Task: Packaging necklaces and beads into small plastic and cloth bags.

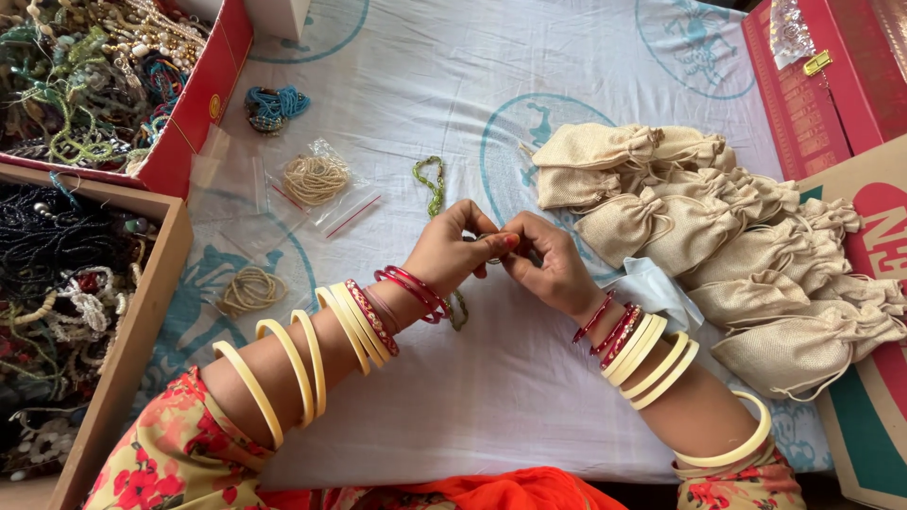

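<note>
Centrally, on the printed white cloth [567, 57]: left hand [452, 250] and right hand [548, 266], fingertips pinched together on a small ring-like item [492, 242] (too small to identify). Coarse beige drawstring pouches [718, 246] heaped toward the right edge; green bead strand [432, 185] just behind the hands.

Hands [463, 250] [548, 264] together at centre of cloth [491, 397], pinching small ring [491, 247] between fingertips. Left of hands: bead strand [433, 184], bagged beads [316, 179], coil [250, 288]; farther left, two boxes [203, 104] [142, 321] holding jewellery, one behind the other. Right of hands: pouches [718, 246] heaped on cloth, overlapping carton [874, 283] at right edge.
</note>
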